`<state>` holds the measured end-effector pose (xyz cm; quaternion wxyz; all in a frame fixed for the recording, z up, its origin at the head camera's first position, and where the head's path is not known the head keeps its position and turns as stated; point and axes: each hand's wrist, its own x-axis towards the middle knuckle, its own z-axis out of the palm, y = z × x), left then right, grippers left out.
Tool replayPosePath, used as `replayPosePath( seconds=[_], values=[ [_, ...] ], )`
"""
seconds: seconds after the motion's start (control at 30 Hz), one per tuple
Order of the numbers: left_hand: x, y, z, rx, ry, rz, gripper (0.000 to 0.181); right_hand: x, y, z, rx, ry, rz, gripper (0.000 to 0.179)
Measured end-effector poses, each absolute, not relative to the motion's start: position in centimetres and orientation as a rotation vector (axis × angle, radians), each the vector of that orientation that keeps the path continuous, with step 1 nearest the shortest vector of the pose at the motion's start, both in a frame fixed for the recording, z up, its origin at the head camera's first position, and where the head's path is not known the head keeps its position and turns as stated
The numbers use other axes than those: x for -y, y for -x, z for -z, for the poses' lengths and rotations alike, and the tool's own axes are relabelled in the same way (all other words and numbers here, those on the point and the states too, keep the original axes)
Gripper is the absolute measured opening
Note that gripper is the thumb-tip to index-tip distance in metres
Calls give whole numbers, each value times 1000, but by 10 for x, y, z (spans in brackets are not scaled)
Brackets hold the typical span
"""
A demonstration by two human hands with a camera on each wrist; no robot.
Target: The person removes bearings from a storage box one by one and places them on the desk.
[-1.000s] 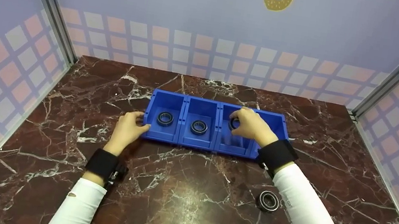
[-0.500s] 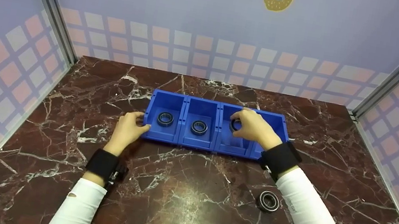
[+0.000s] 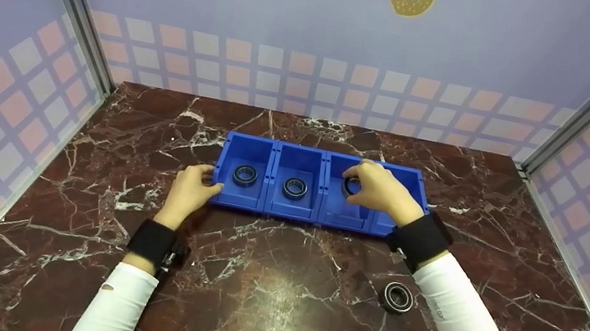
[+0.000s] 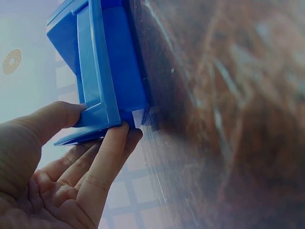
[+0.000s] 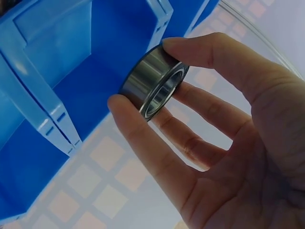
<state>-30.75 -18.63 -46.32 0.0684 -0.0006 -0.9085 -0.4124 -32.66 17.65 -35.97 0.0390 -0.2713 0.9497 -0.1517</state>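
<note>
My right hand (image 3: 380, 189) pinches a ball bearing (image 5: 147, 76) between thumb and fingertips. In the head view this bearing is over the third compartment from the left of a row of joined blue bins (image 3: 320, 193), partly covered by the fingers. The right wrist view shows it tilted, its smooth steel side towards the bins. My left hand (image 3: 190, 191) grips the row's left end, thumb on the rim and fingers against the outer side, as the left wrist view shows. One bearing (image 3: 243, 183) lies flat in the leftmost bin, another bearing (image 3: 293, 196) in the second.
Another bearing (image 3: 395, 309) sits on the dark red marbled table (image 3: 276, 281), near the right forearm. The rightmost bin is partly hidden behind the right hand and wrist. Patterned walls (image 3: 318, 21) enclose the table at the back and both sides.
My right hand has shifted slightly to the right with the bearing still pinched in it. The left hand and the bins stay where they were.
</note>
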Motion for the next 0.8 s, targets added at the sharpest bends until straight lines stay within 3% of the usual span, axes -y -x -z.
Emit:
replayPosePath(
  seconds=[0.8],
  values=[
    [187, 307, 463, 2746, 3, 1242, 49, -181, 305, 350, -2899, 865, 437, 47]
  ],
)
